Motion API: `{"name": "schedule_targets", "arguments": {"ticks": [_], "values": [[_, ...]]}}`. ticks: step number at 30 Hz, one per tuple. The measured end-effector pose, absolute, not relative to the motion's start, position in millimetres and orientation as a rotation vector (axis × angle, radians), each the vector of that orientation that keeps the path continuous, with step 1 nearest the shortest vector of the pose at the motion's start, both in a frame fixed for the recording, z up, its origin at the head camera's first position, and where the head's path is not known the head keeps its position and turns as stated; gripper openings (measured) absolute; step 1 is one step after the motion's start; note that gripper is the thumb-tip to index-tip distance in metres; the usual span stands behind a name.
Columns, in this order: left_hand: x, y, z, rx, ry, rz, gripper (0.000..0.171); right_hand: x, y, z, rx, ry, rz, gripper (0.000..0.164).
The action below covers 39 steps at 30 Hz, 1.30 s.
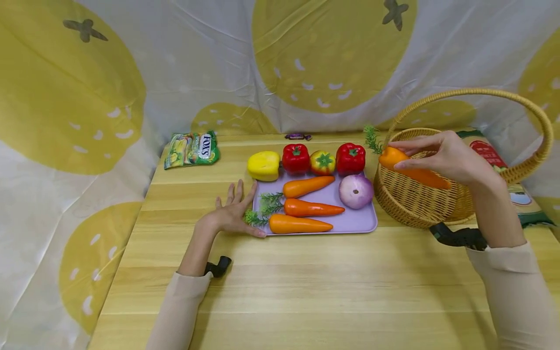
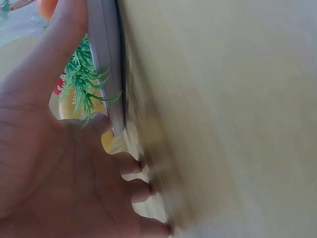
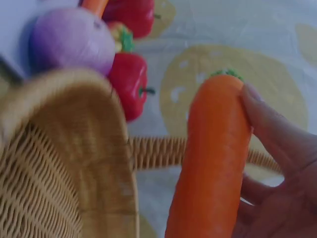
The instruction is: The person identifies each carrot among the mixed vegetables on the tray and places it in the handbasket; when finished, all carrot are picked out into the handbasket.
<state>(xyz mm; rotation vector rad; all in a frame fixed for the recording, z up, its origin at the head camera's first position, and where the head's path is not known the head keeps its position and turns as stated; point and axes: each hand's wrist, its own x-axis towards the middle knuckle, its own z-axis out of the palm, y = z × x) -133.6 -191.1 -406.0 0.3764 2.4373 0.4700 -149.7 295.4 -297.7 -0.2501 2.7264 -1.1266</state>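
My right hand [image 1: 457, 158] pinches an orange carrot [image 1: 423, 176] with a green leafy top, holding it tilted over the opening of a wicker basket [image 1: 395, 201]. In the right wrist view the thumb and fingers grip this carrot [image 3: 210, 153] near its thick end. My left hand [image 1: 229, 214] lies spread at the left edge of a lilac tray [image 1: 356, 222], thumb by its front corner. Three carrots lie on the tray: an upper one [image 1: 308, 186], a middle one [image 1: 312, 208] and a lower one [image 1: 299, 224]. A purple onion [image 1: 356, 191] sits at the tray's right side.
Along the tray's back stand a yellow pepper [image 1: 263, 166], two red peppers and a small yellow-red one [image 1: 323, 163]. A green candy bag [image 1: 192, 149] lies back left, a purple-wrapped sweet [image 1: 298, 137] behind. Another bag [image 1: 522, 194] is right of the basket, whose tall handle [image 1: 472, 91] arches up.
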Motion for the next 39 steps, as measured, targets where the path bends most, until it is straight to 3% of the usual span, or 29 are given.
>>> {"name": "schedule_targets", "arguments": {"ticks": [13,23,26,31,39], "values": [[-135.2,-194.6,-413.8,0.378,2.431,0.525,0.146,-183.6,357.1,-320.2,-0.028,2.564,-0.875,0.054],[-132.6,-192.6,-406.0,0.378,2.432,0.492,0.14,-217.4,384.9,-335.6,0.098,2.409,-0.985,0.034],[-132.8,-193.1,-405.8,0.38,2.427,0.515,0.141,-226.1,389.2,-343.6,0.176,2.355,-1.044,0.033],[-135.7,-197.1,-415.6,0.372,2.433,0.538,0.148,-238.7,393.6,-359.3,0.082,2.361,-1.028,0.027],[-143.2,-202.5,-435.7,0.365,2.455,0.527,0.152,-246.1,395.6,-377.8,0.111,2.259,-1.13,0.038]]}}
